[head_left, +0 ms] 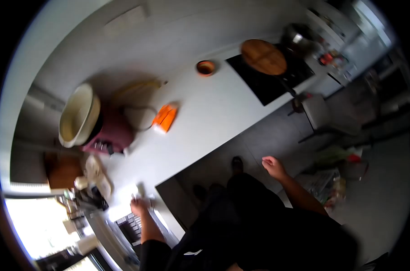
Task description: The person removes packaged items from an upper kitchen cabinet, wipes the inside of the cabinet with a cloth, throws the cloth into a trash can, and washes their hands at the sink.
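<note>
My left hand [139,207] is at the sink end of the white counter, its fingers curled. A small pale, blurred object [136,191] is at its fingertips; I cannot make out its kind. Just below the hand is the sink with a dark rack [131,227]. My right hand [274,167] hangs over the floor to the right of my body, loosely closed with nothing visible in it. An orange packet [164,118] lies on the counter beyond my left hand.
The white counter [191,117] holds a maroon appliance [109,131] with a cream pot [80,115], a small brown bowl [205,68], and a black cooktop [254,86] bearing a wood-coloured round lid [263,56]. A chair [317,112] and bagged items [327,187] are at right.
</note>
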Available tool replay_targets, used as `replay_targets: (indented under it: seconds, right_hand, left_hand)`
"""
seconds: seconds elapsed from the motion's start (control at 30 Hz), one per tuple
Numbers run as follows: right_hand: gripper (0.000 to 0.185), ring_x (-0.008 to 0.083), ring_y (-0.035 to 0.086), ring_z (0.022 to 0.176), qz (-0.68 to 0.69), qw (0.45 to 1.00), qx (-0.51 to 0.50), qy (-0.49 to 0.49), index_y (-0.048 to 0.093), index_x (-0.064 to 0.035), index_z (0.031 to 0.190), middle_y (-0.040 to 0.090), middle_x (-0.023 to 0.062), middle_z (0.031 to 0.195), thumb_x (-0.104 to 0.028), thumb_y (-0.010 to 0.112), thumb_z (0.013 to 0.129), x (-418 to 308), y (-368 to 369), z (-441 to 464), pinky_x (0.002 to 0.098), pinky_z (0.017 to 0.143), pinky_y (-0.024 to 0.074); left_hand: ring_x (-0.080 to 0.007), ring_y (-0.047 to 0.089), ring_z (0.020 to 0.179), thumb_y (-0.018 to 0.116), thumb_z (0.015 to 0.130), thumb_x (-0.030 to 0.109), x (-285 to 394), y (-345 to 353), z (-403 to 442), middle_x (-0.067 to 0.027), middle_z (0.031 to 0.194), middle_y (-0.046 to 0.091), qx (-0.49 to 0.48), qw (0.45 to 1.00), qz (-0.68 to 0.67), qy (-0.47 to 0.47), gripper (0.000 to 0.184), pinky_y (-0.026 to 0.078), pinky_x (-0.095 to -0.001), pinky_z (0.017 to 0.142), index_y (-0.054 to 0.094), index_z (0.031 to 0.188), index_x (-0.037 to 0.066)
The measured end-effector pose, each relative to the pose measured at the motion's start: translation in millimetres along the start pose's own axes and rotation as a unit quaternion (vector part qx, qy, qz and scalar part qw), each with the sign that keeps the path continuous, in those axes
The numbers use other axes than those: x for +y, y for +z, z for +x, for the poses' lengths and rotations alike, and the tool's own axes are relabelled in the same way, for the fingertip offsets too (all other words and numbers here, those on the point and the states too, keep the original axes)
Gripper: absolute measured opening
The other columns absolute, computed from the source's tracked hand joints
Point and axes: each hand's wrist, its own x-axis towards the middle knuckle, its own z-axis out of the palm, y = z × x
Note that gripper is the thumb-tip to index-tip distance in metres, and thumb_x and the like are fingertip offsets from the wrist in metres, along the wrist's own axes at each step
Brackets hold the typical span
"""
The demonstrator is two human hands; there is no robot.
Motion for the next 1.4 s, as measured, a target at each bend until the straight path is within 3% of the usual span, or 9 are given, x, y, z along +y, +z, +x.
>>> replay_targets:
  seconds: [0.13, 0.23, 0.43, 0.57, 0.6, 1.13, 1.23, 1.27, 1.4]
  right_hand:
    - [0.027, 0.0240, 0.067, 0.089, -0.157, 0.952, 0.161, 0.205, 0.069, -0.0049, 0.101, 0.070, 0.0112, 0.094, -0.030, 0.069, 0.090, 140, -65, -93, 0.0373, 0.079, 0.0530]
    - [0.023, 0.0325, 0.066, 0.083, -0.518, 0.827, -0.054, 0.210, 0.069, -0.0067, 0.088, 0.067, 0.0165, 0.085, -0.029, 0.068, 0.085, 230, -108, -194, 0.0471, 0.073, 0.0521]
    - [0.023, 0.0280, 0.064, 0.069, -0.096, 0.859, 0.064, 0.499, 0.065, -0.0096, 0.094, 0.067, 0.0118, 0.084, -0.032, 0.063, 0.089, 341, -172, -299, 0.0431, 0.061, 0.0493]
    - [0.023, 0.0249, 0.062, 0.059, 0.081, 0.899, 0.165, 0.397, 0.062, -0.0116, 0.098, 0.066, 0.0087, 0.084, -0.034, 0.060, 0.092, 426, -217, -280, 0.0404, 0.053, 0.0474]
    - [0.023, 0.0201, 0.060, 0.054, 0.316, 0.765, 0.292, 0.480, 0.060, -0.0132, 0.100, 0.066, 0.0078, 0.089, -0.035, 0.055, 0.097, 411, -234, -251, 0.0352, 0.050, 0.0463]
    - [0.033, 0.0169, 0.065, 0.067, 0.345, 0.749, 0.434, 0.362, 0.063, -0.0125, 0.114, 0.066, 0.0032, 0.089, -0.036, 0.064, 0.092, 284, -484, 6, 0.0298, 0.055, 0.0475]
    - [0.031, 0.0186, 0.063, 0.069, 0.348, 0.765, 0.453, 0.299, 0.063, -0.0153, 0.114, 0.063, 0.0029, 0.093, -0.035, 0.065, 0.090, 325, -513, 25, 0.0307, 0.058, 0.0509]
    - [0.021, 0.0155, 0.052, 0.056, 0.346, 0.763, 0.492, 0.238, 0.052, -0.0118, 0.073, 0.051, 0.0019, 0.071, -0.022, 0.059, 0.090, 317, -526, 40, 0.0309, 0.052, 0.0474]
    - [0.024, 0.0164, 0.058, 0.057, 0.349, 0.744, 0.530, 0.211, 0.057, -0.0048, 0.112, 0.057, 0.0048, 0.084, -0.019, 0.059, 0.093, 323, -578, 102, 0.0296, 0.043, 0.0435]
  left_hand:
    - [-0.0267, 0.065, 0.087, 0.060, 0.089, 0.013, 74, 24, -20, -0.0179, 0.096, 0.067, 0.065, 0.967, -0.245, 0.035, 0.031, 0.053, -0.0366, 0.080, 0.062, 0.112, -0.008]
    - [-0.0208, 0.063, 0.086, 0.061, 0.093, 0.013, 171, 75, -72, -0.0142, 0.098, 0.066, -0.031, 0.877, -0.470, 0.098, 0.033, 0.053, -0.0334, 0.074, 0.057, 0.121, -0.004]
    - [-0.0155, 0.061, 0.083, 0.063, 0.093, 0.016, 408, 99, -305, -0.0077, 0.093, 0.065, -0.347, 0.824, -0.377, 0.240, 0.029, 0.052, -0.0309, 0.073, 0.061, 0.115, -0.003]
    - [-0.0134, 0.060, 0.078, 0.067, 0.089, 0.017, 534, 138, -463, -0.0053, 0.086, 0.066, -0.417, 0.786, -0.318, 0.328, 0.026, 0.050, -0.0313, 0.071, 0.066, 0.108, -0.001]
    - [-0.0128, 0.059, 0.077, 0.067, 0.089, 0.017, 562, 145, -494, -0.0047, 0.084, 0.065, -0.420, 0.773, -0.302, 0.368, 0.026, 0.050, -0.0307, 0.070, 0.066, 0.108, -0.001]
    - [-0.0188, 0.064, 0.076, 0.064, 0.087, 0.013, 1008, 269, -706, -0.0108, 0.089, 0.070, -0.453, 0.723, -0.375, 0.363, 0.029, 0.052, -0.0335, 0.069, 0.065, 0.113, -0.001]
    - [-0.0329, 0.064, 0.093, 0.066, 0.080, 0.017, 1081, 305, -707, -0.0131, 0.102, 0.069, -0.298, 0.734, -0.262, 0.551, 0.036, 0.050, -0.0436, 0.082, 0.067, 0.114, 0.005]
    - [-0.0369, 0.061, 0.102, 0.067, 0.078, 0.020, 1109, 311, -705, -0.0132, 0.109, 0.068, -0.178, 0.719, -0.193, 0.644, 0.039, 0.049, -0.0473, 0.088, 0.067, 0.115, 0.009]
    - [-0.0413, 0.033, 0.138, 0.074, 0.079, 0.055, 1158, 328, -713, -0.0106, 0.156, 0.036, -0.254, 0.674, 0.127, 0.682, 0.078, 0.034, -0.0568, 0.109, 0.046, 0.148, 0.030]
